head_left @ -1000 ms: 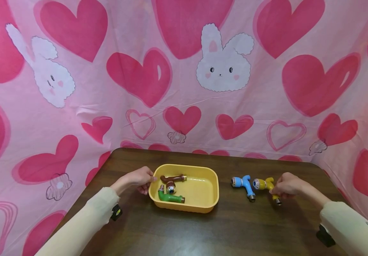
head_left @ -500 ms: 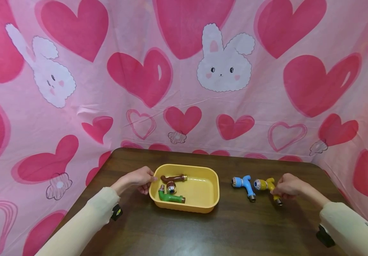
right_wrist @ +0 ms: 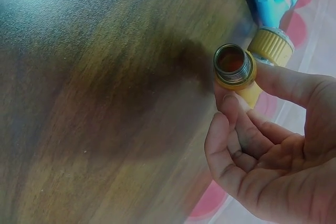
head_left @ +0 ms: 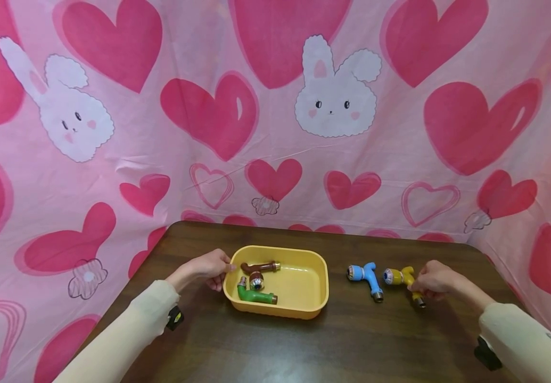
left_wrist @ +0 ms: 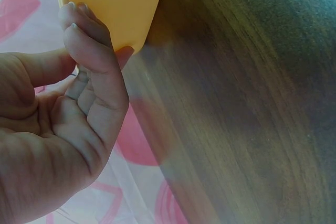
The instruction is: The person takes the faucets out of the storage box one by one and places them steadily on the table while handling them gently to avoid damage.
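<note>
My left hand point(head_left: 212, 268) pinches the left rim of a yellow plastic basin point(head_left: 299, 310), thumb inside and fingers curled under the outer wall. In the left wrist view the basin's wall point(left_wrist: 113, 3) shows between thumb and fingers. On the right, my right hand point(head_left: 433, 280) pinches a yellow tap point(head_left: 406, 276) by its body, near the threaded end. The right wrist view shows that threaded metal end point(right_wrist: 232, 66) facing the camera, with the ribbed yellow knob point(right_wrist: 272, 45) behind. A blue tap point(head_left: 369, 277) lies on the table just left of the yellow one.
Inside the basin, toward its left side, lie a brown tap point(head_left: 258, 267) with its knob point(head_left: 256, 280) and a green tap point(head_left: 256, 296). The dark wooden table point(head_left: 304, 351) has a pink heart-patterned cloth point(head_left: 275, 133) hanging behind and at both sides.
The yellow tap has shifted slightly to the right, away from the blue one, in my right hand. My left hand and the basin stay where they were.
</note>
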The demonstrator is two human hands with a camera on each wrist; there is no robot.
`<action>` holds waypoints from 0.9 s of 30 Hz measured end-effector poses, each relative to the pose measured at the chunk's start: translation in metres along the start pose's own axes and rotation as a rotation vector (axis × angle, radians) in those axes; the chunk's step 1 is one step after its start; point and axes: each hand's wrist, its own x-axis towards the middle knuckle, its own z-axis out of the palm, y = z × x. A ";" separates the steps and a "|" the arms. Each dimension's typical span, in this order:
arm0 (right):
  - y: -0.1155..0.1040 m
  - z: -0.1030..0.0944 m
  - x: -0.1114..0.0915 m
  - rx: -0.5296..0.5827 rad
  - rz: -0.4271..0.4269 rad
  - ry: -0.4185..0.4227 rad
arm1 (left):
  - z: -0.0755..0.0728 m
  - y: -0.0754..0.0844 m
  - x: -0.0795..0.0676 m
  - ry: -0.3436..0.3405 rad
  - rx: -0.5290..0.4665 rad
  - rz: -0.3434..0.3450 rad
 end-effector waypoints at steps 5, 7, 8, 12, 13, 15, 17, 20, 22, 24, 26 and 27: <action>0.002 0.000 0.000 0.000 0.017 -0.008 | 0.000 0.000 0.000 -0.003 0.006 0.010; 0.003 0.000 0.001 -0.001 0.023 -0.009 | 0.000 0.001 0.000 -0.007 0.004 0.009; 0.003 0.000 0.001 -0.003 0.024 -0.007 | 0.000 0.000 0.000 -0.010 0.006 0.009; 0.004 0.001 0.003 -0.018 0.029 -0.005 | 0.000 0.000 -0.001 -0.021 0.003 0.004; 0.005 0.002 0.004 -0.022 0.029 -0.007 | 0.000 0.000 -0.001 -0.023 0.004 0.004; 0.006 0.003 0.004 -0.026 0.034 -0.012 | 0.000 0.000 -0.002 -0.022 0.002 0.005; 0.006 0.003 0.004 -0.022 0.042 -0.015 | 0.000 0.000 -0.003 -0.019 0.000 0.007; 0.006 0.003 0.003 -0.022 0.046 -0.008 | 0.001 0.001 -0.003 -0.009 0.001 0.011; 0.006 0.003 0.003 -0.021 0.042 0.001 | 0.001 0.001 -0.004 -0.004 0.004 0.014; 0.006 0.003 0.003 -0.021 0.040 0.009 | 0.001 0.001 -0.004 0.000 0.010 0.015; 0.005 0.002 0.003 -0.018 0.036 0.013 | 0.000 0.001 -0.003 0.001 0.014 0.015; 0.005 0.002 0.003 -0.017 0.035 0.013 | 0.000 0.001 -0.003 0.000 0.014 0.015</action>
